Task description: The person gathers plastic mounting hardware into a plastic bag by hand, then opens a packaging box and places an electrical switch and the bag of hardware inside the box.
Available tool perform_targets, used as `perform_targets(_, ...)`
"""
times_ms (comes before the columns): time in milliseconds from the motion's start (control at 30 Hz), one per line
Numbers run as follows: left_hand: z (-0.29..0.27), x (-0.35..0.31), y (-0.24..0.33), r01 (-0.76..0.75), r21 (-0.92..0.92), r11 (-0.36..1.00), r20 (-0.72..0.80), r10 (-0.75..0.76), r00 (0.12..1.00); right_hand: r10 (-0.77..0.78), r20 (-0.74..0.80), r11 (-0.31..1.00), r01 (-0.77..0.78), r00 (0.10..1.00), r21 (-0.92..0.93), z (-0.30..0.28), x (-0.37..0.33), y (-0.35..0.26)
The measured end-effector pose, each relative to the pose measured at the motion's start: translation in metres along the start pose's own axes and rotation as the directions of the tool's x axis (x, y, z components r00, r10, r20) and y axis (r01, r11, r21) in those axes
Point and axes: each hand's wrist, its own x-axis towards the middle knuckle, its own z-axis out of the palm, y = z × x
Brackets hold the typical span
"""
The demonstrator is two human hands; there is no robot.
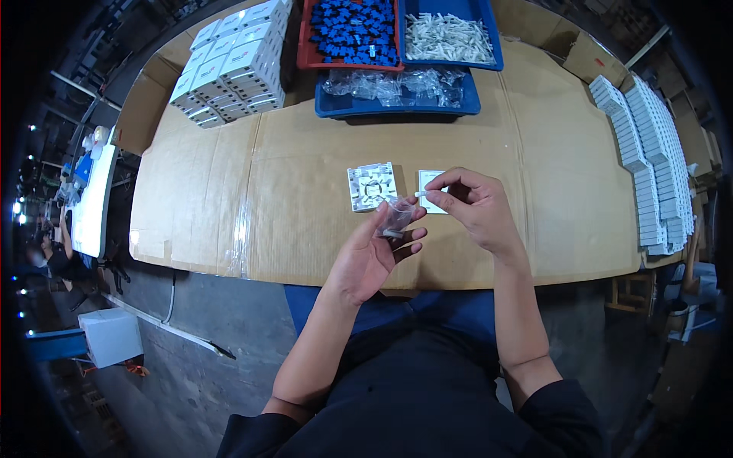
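Observation:
My left hand (pixel 368 259), palm up, holds a small clear plastic bag (pixel 395 217) between thumb and fingers. A small greyish piece shows in the bag's lower end; its kind I cannot make out. Just right of the bag, my right hand (pixel 479 208) pinches a small white piece (pixel 421 194) between thumb and index finger, close to the left fingertips. Beyond the left hand lies a white square plastic housing (pixel 372 185) with a round opening at its middle. Partly behind the right fingers is a flat white rectangular piece (pixel 430 179) with a printed face.
A red bin (pixel 304 38) of blue parts stands beside a blue bin (pixel 495 46) of white plugs. In front sits a blue tray (pixel 397 111) with clear bags. White boxes (pixel 237 65) are stacked at far left, white housings (pixel 649 160) at right. Cardboard (pixel 305 153) covers the table.

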Motion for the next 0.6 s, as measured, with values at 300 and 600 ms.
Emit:
perform_targets(300,0.006,0.001,0.013,0.036,0.088,0.995,-0.043,-0.033,0.999,-0.095,0.259,0.919,0.184,0.961,-0.348,-0.001,0.018,-0.041)
perform_targets(600,0.01,0.006,0.017,0.092,0.164,0.982,-0.113,-0.074,0.991,0.047,0.387,0.875,0.149,0.921,-0.46,-0.006,0.033,-0.059)
